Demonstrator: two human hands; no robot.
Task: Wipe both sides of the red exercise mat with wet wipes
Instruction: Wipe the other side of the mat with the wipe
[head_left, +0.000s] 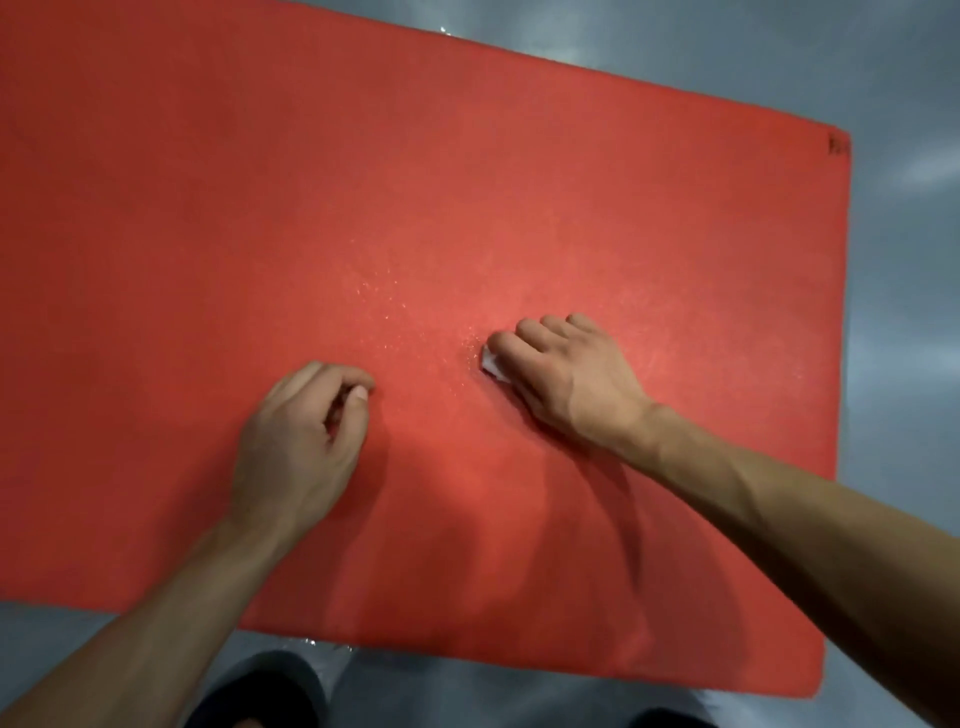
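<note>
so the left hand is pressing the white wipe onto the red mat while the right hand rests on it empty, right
Not quite: the hands are swapped. In the head view the right hand presses the white wipe onto the red mat, while the left hand rests on it empty.

Two bare forearms without sleeves, left hand, right hand, no rings or watch visible, dark footwear below
</note>
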